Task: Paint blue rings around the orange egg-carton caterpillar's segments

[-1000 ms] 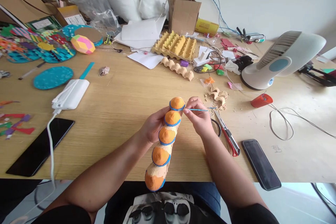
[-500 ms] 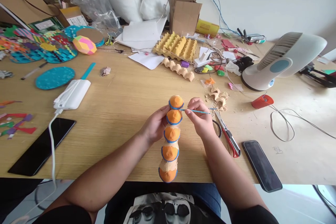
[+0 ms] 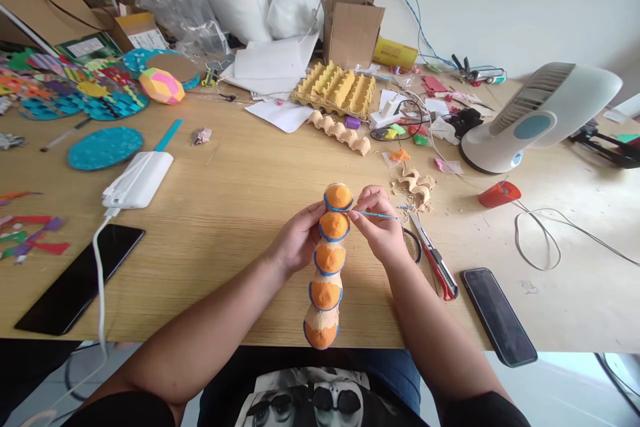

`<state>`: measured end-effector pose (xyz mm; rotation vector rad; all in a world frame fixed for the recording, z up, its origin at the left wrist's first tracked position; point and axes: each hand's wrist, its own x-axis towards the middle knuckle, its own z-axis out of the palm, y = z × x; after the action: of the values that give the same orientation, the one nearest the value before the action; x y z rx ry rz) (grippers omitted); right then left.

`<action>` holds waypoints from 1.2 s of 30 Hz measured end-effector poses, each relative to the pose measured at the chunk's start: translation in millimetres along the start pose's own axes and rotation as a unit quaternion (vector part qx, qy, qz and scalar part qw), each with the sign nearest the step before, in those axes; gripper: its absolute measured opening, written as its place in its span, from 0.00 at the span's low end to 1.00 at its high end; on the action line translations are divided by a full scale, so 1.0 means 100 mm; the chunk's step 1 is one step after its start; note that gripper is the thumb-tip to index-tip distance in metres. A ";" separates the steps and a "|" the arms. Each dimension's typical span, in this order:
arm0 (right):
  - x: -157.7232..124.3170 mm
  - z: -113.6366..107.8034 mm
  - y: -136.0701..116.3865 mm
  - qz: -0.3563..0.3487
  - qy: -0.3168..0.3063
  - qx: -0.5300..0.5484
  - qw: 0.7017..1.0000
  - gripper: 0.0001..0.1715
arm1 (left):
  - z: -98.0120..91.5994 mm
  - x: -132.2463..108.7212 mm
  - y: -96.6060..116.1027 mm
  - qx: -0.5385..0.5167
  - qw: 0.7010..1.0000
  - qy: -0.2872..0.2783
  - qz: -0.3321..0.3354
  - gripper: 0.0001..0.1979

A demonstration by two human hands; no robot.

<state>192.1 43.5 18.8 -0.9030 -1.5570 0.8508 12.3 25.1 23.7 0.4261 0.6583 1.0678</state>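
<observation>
bare tabletop (image 3: 230,180) leaves a wide lane from the left hand (image 3: 300,240) out to the white power bank (image 3: 145,180), and forward to the pale carton strip (image 3: 340,133). the right hand (image 3: 377,220) has less room: red cutter (image 3: 440,270) just beside the wrist, cardboard scraps (image 3: 415,183) near the knuckles. orange-capped strip (image 3: 329,259) blocks passage between the forearms; thin blue stick (image 3: 377,215) spans its upper right side.

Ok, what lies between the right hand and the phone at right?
In the head view, the red utility knife lies between the right hand and the phone, with a black loop nearer the hand.
</observation>
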 end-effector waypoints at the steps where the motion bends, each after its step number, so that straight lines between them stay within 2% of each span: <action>1: 0.00 0.00 0.00 -0.001 0.003 -0.004 1.000 0.14 | 0.00 0.00 0.00 0.003 1.000 0.000 0.001 0.04; 10: -0.01 0.01 -0.04 -0.011 0.013 -0.038 0.999 0.12 | -0.02 0.01 -0.01 -0.011 1.000 0.005 -0.007 0.03; 21: -0.01 0.02 -0.11 -0.095 0.038 -0.116 0.988 0.06 | -0.04 -0.01 -0.02 0.002 1.000 -0.012 -0.002 0.05; 25: -0.02 0.03 -0.14 -0.101 0.046 -0.141 0.984 0.07 | -0.03 -0.01 -0.02 -0.004 1.000 -0.007 -0.006 0.03; 30: -0.04 0.02 -0.15 -0.083 0.027 -0.098 0.991 0.08 | -0.01 -0.01 -0.01 -0.004 1.000 -0.006 0.001 0.03; 36: -0.03 -0.02 -0.07 -0.043 0.068 -0.032 0.996 0.11 | -0.02 0.00 0.01 0.005 1.000 -0.013 -0.022 0.07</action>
<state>193.4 38.1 24.1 -0.9143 -1.5012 0.6670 10.1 25.1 22.9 0.4327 0.6474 1.0157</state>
